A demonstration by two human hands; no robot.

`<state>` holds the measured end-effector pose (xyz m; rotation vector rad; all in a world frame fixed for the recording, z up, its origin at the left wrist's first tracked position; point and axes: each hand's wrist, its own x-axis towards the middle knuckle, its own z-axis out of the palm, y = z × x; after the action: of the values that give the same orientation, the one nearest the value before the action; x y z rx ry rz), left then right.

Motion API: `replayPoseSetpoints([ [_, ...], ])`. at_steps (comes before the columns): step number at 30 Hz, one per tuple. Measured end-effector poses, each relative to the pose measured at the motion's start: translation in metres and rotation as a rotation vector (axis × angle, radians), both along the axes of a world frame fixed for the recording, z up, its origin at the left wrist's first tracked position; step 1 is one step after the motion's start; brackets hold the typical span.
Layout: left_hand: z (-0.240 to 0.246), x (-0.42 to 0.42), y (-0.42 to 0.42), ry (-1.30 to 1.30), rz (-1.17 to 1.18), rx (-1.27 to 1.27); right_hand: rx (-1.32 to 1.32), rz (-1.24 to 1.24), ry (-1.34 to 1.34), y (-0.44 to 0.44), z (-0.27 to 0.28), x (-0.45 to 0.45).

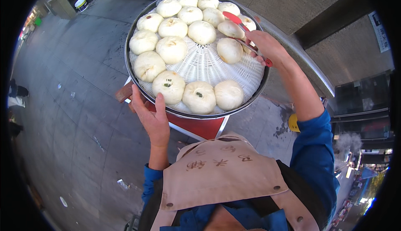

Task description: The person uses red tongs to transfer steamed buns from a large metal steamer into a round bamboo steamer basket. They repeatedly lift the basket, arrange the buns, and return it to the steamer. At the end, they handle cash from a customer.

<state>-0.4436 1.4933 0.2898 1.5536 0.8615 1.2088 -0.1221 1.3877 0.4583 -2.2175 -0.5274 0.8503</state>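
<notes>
A round tray with a dark rim (129, 65) and a white woven liner (200, 63) holds several steamed buns, two near its front edge topped with green bits. My right hand (261, 44) is closed on tongs with red tips (231, 17) at the tray's right side. The tongs' arms lie around a bun (231, 29); whether they squeeze it I cannot tell. Just in front of them sits another bun (229, 50). My left hand (151, 115) is at the front left rim, thumb up by a bun with green bits (168, 87), its fingers partly hidden at the rim.
Below the tray shows a red surface with a pale edge (200, 127), and a brown block (124, 93) juts out at its left. A ledge (308, 65) runs along the right. A yellow bucket (293, 123) stands on the paving, a white tub (81, 4) farther off.
</notes>
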Motion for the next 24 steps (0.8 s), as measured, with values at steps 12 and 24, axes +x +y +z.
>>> replayPoseSetpoints([
  [12, 0.006, 0.001, -0.003, 0.035, 0.021, -0.018, 0.019, 0.168, -0.132, 0.033, -0.002, 0.008],
  [24, 0.003, 0.005, -0.004, -0.045, 0.014, -0.035, 0.128, 0.246, -0.219, 0.074, -0.022, 0.020],
])
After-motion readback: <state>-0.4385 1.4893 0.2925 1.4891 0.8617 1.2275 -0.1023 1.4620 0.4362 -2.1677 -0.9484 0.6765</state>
